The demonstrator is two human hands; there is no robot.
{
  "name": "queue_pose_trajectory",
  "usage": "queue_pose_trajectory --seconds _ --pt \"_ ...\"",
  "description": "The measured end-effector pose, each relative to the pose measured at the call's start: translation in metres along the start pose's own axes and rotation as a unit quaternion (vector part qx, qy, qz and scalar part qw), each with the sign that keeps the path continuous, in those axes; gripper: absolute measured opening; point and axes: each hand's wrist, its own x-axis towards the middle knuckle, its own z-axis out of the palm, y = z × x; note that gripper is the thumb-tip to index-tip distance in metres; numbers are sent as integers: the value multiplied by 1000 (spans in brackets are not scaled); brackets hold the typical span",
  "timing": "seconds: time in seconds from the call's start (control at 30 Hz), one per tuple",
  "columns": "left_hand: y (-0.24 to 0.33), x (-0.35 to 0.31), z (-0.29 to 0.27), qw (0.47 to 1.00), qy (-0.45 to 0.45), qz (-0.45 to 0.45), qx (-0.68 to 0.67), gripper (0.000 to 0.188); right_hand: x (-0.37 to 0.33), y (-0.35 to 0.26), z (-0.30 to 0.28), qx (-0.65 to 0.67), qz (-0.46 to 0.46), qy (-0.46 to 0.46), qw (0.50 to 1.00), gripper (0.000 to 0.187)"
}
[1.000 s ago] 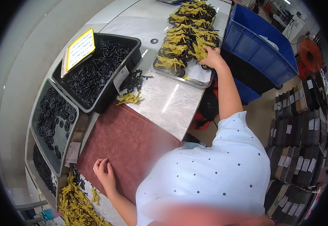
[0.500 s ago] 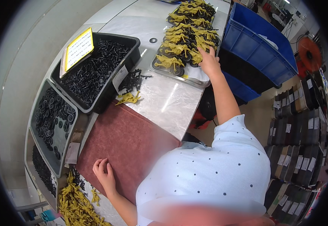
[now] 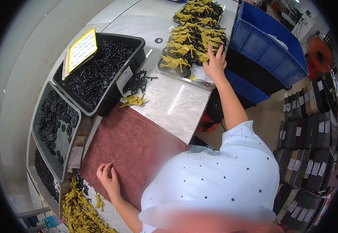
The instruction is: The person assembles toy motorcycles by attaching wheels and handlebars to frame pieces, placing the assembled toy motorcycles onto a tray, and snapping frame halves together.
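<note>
Rows of yellow toy motorcycles point(image 3: 182, 47) with black wheels fill a clear tray point(image 3: 190, 80) at the far end of the table. My right hand point(image 3: 215, 66) reaches over the tray's near right corner. Its fingers are spread against the motorcycles there, and no toy shows lifted in them; the fingertips partly cover the nearest ones. My left hand point(image 3: 108, 180) rests on the dark red mat point(image 3: 126, 143), fingers loosely bent and nothing visible in them. Loose yellow motorcycle bodies point(image 3: 81, 207) lie heaped near this hand. A single yellow body point(image 3: 133, 100) lies at the mat's far edge.
On the left stand a black bin point(image 3: 138, 48) of small black parts, a grey bin point(image 3: 66, 171) of black wheels and another holding small black pieces point(image 3: 44, 174). One wheel point(image 3: 158, 40) lies on the table. Blue crates point(image 3: 264, 50) stand beyond the table's right edge.
My right hand has shifted slightly, its fingers now pointing more straight ahead and spread over the tray's corner. My left hand stays put on the mat.
</note>
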Motion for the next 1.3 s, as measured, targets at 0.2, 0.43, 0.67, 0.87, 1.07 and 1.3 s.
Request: queue_pose_trajectory --seconds 0.2,0.43,0.67,0.87,1.07,1.3 --pt "0 0 1 1000 2 -8 -12 19 5 -12 0 -38 -12 62 997 64" --pt "-1 0 0 1000 3 5 13 19 20 -17 -10 -58 24 -25 998 62" --pt "-3 -1 -1 1000 5 -1 3 19 17 -24 2 -70 9 33 997 61" --pt "0 -2 2 1000 6 -5 -3 19 10 -2 0 -10 -14 52 999 74" --pt "-4 3 8 999 31 34 -4 18 3 1 -18 23 -51 160 986 74" --pt "33 -26 -36 996 -33 -15 87 45 -85 -98 -42 232 -283 154 918 53"
